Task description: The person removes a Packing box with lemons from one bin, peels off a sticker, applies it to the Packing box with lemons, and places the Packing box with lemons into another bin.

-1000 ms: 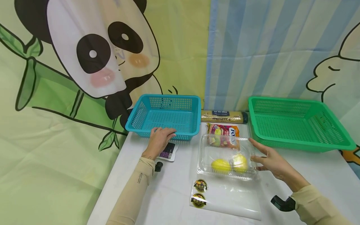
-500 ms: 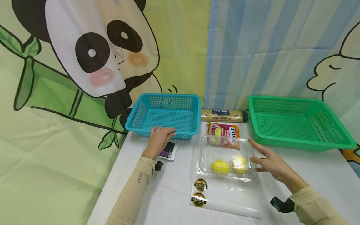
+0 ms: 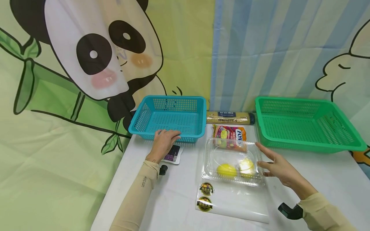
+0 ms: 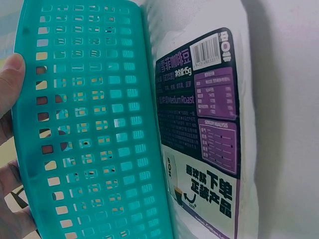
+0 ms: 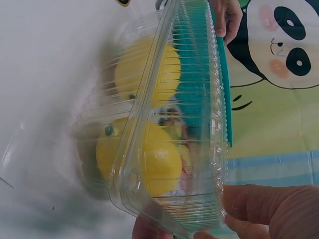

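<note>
In the head view my left hand [image 3: 163, 143] grips the front rim of the blue perforated basket [image 3: 190, 138]. Fingers show through the holes in the left wrist view. A white packet of coffee with a dark purple label [image 4: 199, 114] lies flat beside the basket, partly under my left hand in the head view. My right hand [image 3: 280, 168] holds the right side of a clear plastic clamshell container [image 5: 144, 94], thumb on one side and fingers on the other. Two yellow lemons [image 3: 226, 170] are inside it, visible through the plastic; its lid is down.
A spaghetti pack [image 3: 231, 118] lies at the back between the blue basket and a green basket [image 3: 312, 147]. A colourful candy bag [image 3: 229, 133] is partly behind the container. Nearest the person lies a clear sheet with round stickers [image 3: 234, 205] on the white table [image 3: 173, 199].
</note>
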`<state>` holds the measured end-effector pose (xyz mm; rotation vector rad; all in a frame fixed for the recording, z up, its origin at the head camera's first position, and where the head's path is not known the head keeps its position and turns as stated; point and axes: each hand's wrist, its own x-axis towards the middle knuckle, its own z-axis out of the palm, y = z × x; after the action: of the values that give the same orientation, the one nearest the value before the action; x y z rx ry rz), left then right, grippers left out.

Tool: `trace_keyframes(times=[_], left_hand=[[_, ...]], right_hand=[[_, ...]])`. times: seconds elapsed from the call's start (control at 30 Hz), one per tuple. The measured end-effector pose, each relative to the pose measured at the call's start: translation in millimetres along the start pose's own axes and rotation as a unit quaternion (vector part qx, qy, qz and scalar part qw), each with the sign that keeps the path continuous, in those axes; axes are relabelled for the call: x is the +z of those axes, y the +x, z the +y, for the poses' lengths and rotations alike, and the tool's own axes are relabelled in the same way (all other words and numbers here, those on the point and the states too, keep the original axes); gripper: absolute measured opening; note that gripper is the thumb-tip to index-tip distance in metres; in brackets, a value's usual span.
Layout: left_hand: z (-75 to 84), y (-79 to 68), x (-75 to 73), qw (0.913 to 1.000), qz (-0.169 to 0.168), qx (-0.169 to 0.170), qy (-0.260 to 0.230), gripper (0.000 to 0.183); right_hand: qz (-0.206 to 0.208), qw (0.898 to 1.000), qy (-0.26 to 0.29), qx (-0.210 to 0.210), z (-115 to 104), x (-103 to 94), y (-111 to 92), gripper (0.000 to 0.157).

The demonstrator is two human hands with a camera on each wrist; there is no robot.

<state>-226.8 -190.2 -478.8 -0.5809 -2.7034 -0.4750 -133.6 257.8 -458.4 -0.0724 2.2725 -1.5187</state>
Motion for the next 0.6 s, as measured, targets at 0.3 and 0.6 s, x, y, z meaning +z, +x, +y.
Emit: trace_keyframes(times=[0.3, 0.6], left_hand=[[0.2, 0.6, -1.5, 1.0, -0.005, 0.0, 0.006, 0.03], [0.9, 1.1, -4.6, 0.9995, -0.03, -0.003, 0.008, 0.033]], right_hand=[[-0.001, 1.0, -0.017, 0.0, -4, 0.4, -4, 0.081], [0.012, 0.998, -0.063, -0.018, -7, -1.6, -12, 0.075]])
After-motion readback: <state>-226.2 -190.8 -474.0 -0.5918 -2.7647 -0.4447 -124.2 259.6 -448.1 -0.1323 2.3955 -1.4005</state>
